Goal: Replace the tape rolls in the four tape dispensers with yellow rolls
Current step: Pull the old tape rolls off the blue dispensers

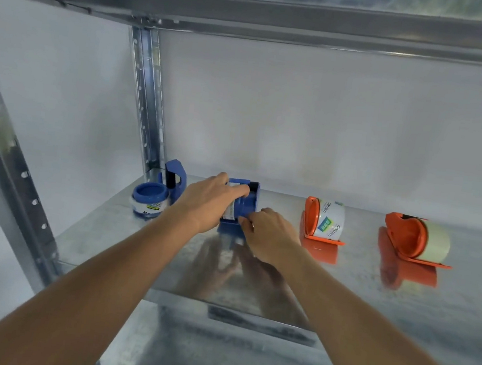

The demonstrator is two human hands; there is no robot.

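Four tape dispensers stand on a metal shelf [370,302]. My left hand [210,200] grips the second blue dispenser [246,204] from the left, fingers curled over its top and its white roll. My right hand [270,233] pinches the front lower edge of the same dispenser. Another blue dispenser [154,193] with a white labelled roll lies at the far left. An orange dispenser [319,218] with a white printed roll stands to the right. A second orange dispenser [413,238] holds a pale cream roll at the far right.
A perforated steel upright [146,96] rises at the shelf's back left corner and another [11,156] at the front left. The upper shelf's beam [282,22] runs overhead. A white wall closes the back.
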